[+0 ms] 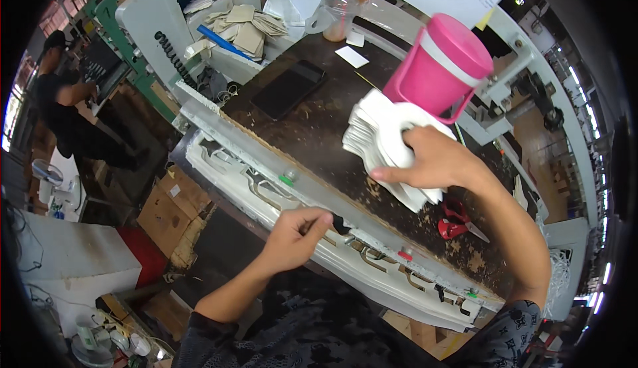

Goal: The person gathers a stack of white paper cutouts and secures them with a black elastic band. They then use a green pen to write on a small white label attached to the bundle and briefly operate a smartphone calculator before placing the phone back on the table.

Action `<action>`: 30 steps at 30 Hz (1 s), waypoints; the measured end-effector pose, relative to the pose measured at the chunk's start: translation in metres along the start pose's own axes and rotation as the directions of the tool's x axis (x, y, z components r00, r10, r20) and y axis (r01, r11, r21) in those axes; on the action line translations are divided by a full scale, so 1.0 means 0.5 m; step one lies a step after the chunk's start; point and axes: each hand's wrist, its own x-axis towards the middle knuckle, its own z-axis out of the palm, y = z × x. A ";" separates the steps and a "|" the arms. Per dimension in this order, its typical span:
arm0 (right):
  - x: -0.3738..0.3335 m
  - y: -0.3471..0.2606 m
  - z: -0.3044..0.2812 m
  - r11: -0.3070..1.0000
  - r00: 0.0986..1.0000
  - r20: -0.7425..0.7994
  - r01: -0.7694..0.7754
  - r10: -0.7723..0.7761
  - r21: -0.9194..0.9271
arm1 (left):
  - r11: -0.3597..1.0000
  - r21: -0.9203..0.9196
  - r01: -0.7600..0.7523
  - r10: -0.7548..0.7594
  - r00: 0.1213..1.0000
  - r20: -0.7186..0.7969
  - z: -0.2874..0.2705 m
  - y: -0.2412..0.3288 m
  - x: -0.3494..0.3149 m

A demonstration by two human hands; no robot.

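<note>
Worn, dark brown board [332, 122] covers the bed of a machine on a crowded workshop floor, where a person in dark clothes [63, 112] stands at another bench well off to the left. Hands apart, I lean over the near edge, my right hand [435, 159] clamped around a stack of white pieces [375, 129], thumb on the near side and fingers curled behind. The stack is over the right half of the board, just in front of a pink jug [432, 69] with a white band; whether it rests there or is raised, I cannot tell. My left hand [296, 235], fingers curled in, is at a black knob [340, 225] on the pale metal rail [312, 202] along the front; whether the fingers close on the knob is not clear. Red-handled scissors [455, 225] lie near my right wrist, blades toward the rail's right end. Farther back on the board are a dark phone [289, 89] and a white card [351, 56], with a clear plastic cup [337, 26] and its red straw beyond. Beige scraps [242, 32] and a blue strip [224, 41] fill the machine's far-left corner.
</note>
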 end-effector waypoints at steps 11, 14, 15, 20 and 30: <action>0.048 -0.026 0.041 0.929 0.984 0.178 -0.065 0.000 0.363 | 0.887 -0.459 0.049 -0.030 0.998 0.049 -0.042 -0.076 0.071; 0.036 -0.050 0.051 0.920 0.981 0.190 -0.054 -0.023 0.388 | 0.858 -0.505 -0.096 0.106 0.994 -0.009 -0.035 -0.087 0.051; 0.033 -0.058 0.055 0.928 0.982 0.176 -0.006 -0.065 0.373 | 0.892 -0.431 -0.138 0.155 0.988 0.004 -0.039 -0.094 0.038; 0.031 -0.086 0.064 0.938 0.967 0.185 0.108 -0.176 0.330 | 0.792 -0.575 -0.206 0.141 0.978 -0.155 -0.002 -0.148 0.028; 0.018 -0.094 0.073 0.925 0.917 0.238 0.249 -0.320 0.286 | 0.444 -0.896 0.002 -0.243 0.963 -0.118 0.092 -0.173 0.059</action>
